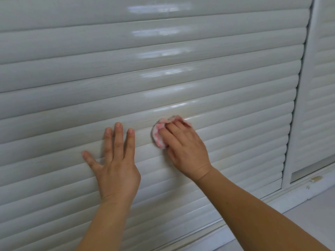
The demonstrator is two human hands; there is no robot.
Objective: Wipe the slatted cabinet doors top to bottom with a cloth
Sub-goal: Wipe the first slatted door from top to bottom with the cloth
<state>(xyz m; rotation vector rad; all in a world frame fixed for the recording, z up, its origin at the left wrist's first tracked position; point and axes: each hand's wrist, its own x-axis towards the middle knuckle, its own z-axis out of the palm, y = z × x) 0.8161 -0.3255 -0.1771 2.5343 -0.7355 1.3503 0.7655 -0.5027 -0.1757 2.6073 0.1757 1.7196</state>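
Now my right hand (183, 142) presses the pink cloth (159, 133) on the slatted door (181, 42), fingers curled over it, I think. The slats run sideways; unwiped ones lie below. My left hand (116, 160) rests flat beside it.

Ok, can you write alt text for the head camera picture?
A right hand presses a pink and white cloth against a white slatted cabinet door. The left hand rests flat beside it, fingers spread.
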